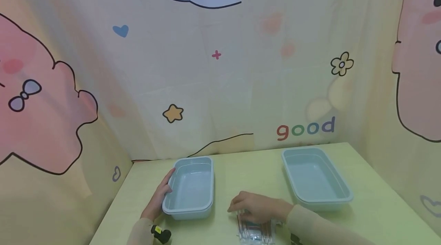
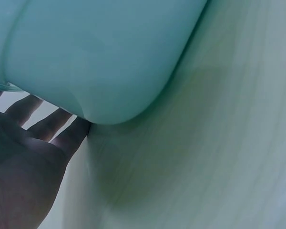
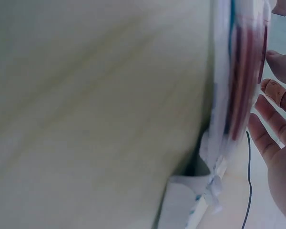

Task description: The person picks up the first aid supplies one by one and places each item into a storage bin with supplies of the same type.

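On the left of the table stands a light blue plastic tray [image 1: 193,187]. My left hand [image 1: 159,199] rests along its left side, thumb near the rim. In the left wrist view, several fingers [image 2: 50,125] lie fairly straight against the tray's outer wall [image 2: 109,62]. My right hand [image 1: 256,207] is over a clear plastic packet [image 1: 255,233] with reddish-brown and white strips, lying near the front of the table. In the right wrist view its fingertips touch or nearly touch the packet [image 3: 240,81]; one finger has a bandage. The hand hides the packet's far part in the head view.
A second light blue tray [image 1: 317,176] stands at the right, beyond the right forearm. A crumpled whitish wrapper piece [image 3: 183,198] lies by the packet in the right wrist view. A printed curtain [image 1: 220,84] hangs behind the table.
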{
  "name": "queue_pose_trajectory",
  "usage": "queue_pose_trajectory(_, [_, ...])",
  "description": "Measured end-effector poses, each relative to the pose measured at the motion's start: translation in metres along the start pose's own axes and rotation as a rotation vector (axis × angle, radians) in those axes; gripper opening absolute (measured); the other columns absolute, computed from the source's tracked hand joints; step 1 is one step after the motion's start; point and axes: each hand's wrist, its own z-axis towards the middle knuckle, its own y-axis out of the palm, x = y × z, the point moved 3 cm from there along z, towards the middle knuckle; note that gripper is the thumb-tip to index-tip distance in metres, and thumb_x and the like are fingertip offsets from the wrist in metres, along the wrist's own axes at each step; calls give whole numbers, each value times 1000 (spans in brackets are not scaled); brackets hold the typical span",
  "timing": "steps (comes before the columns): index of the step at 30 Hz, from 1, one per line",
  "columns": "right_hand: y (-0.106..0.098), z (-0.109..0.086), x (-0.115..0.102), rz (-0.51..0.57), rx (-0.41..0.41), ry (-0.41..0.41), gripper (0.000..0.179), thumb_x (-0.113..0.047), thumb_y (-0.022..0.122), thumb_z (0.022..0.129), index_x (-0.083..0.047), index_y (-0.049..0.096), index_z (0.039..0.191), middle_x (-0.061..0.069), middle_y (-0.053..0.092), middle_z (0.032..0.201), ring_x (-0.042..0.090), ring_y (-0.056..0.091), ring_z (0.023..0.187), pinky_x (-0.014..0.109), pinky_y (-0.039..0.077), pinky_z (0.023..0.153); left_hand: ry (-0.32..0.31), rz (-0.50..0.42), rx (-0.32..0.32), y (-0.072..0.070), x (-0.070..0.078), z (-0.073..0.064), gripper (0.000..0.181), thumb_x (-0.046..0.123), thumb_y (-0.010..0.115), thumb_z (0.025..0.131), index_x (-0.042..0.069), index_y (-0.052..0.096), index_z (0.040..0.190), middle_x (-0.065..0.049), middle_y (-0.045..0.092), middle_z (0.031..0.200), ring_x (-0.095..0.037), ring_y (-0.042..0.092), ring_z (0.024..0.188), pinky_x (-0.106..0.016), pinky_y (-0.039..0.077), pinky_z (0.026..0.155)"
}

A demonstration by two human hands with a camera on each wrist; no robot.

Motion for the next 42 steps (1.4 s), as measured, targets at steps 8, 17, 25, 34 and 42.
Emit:
queue_pose_trajectory(8, [4,0,0,-15,2,-62,26,-19,66,93,-20,69,118,-7,65,119,8,55,109,19,46,94,-10,6,1,1,-1,0,77,11,39,85,36,19,155,-10,0,165,-46,10,147,-69,21,109])
queue_pose_trajectory(17, [7,0,0,-33,-26,-67,11,-22,67,91,-25,74,99,-16,68,106,1,53,100,13,43,90,3,-3,-2,0,0,-1,76,10,38,85,36,20,154,-9,1,165,-44,10,147,-68,21,109])
queue_pose_trajectory(25, [5,0,-1,-66,-36,-87,13,-25,68,90,-25,75,100,-15,68,107,1,55,101,11,42,90,-3,-7,-8,-1,-1,-1,76,10,39,85,36,20,154,-8,0,165,-45,10,147,-70,21,109])
queue_pose_trajectory(34, [3,-2,-1,-52,-61,-103,16,-21,68,90,-23,76,103,-11,68,110,3,57,104,11,43,93,-6,0,-4,-1,-1,-1,77,11,39,85,36,19,155,-8,1,165,-45,12,146,-69,24,108])
queue_pose_trajectory(42, [2,-4,-1,-27,-69,-86,17,-17,65,93,-23,75,105,-10,67,113,4,56,105,11,43,92,11,1,-2,-1,-1,-1,77,11,40,85,35,20,155,-10,3,165,-45,14,145,-67,27,107])
